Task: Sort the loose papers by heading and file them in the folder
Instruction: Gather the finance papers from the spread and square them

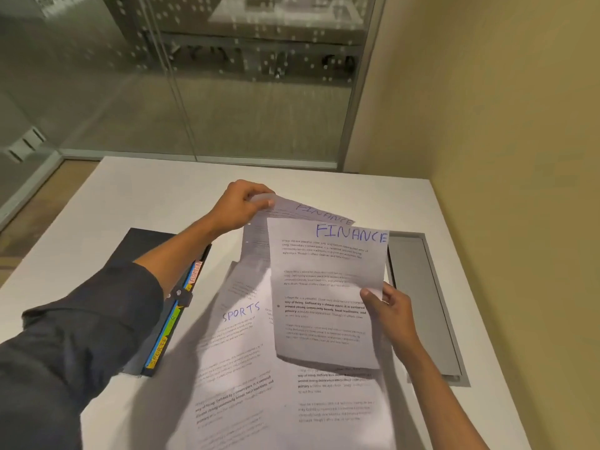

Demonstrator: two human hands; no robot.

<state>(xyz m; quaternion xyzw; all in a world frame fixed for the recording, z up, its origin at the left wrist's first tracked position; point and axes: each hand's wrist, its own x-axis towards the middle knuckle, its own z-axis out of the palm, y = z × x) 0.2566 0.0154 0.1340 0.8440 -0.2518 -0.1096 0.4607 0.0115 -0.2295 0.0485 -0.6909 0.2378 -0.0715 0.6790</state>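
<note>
Your right hand (386, 306) pinches one FINANCE sheet (328, 287) at its edge; your left hand (240, 206) pinches another's (318, 213) corner. Light, floppy paper: support edges, avoid creasing.

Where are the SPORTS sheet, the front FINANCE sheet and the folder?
SPORTS sheet (242, 311), head view, on its handwritten heading.
front FINANCE sheet (324, 287), head view, mid-page text.
folder (152, 245), head view, dark cover.

White papers (328, 287) are headed in blue ink — body text is printed black. The folder (152, 251) is black, with tabs (175, 319) coloured yellow, blue, green, orange — table (162, 190) white.
</note>
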